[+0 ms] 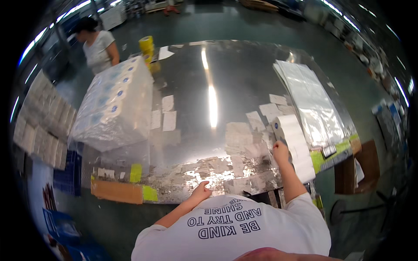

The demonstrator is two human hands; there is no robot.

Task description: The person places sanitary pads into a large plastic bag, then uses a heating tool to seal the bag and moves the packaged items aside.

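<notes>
My left hand (200, 192) is at the near edge of the metal table (183, 148), its fingers loosely bent and apart with nothing seen in them. My right hand (281, 153) is closed beside a long white wrapped pack (296, 150), which looks like a row of paper rolls with a blue round mark at its far end. A small dark patch shows at the right fingers; whether they grip it or the pack's wrapper is hidden. Just past the pack, on the right, lies a stack of clear plastic bags (311, 104).
A large clear-wrapped bundle of white rolls (115, 104) stands on the table's left. Yellow tape rolls (147, 48) are stacked behind it, near another person (99, 50). Pale paper patches (170, 121) stick to the tabletop. A cardboard box (368, 169) stands past the right edge.
</notes>
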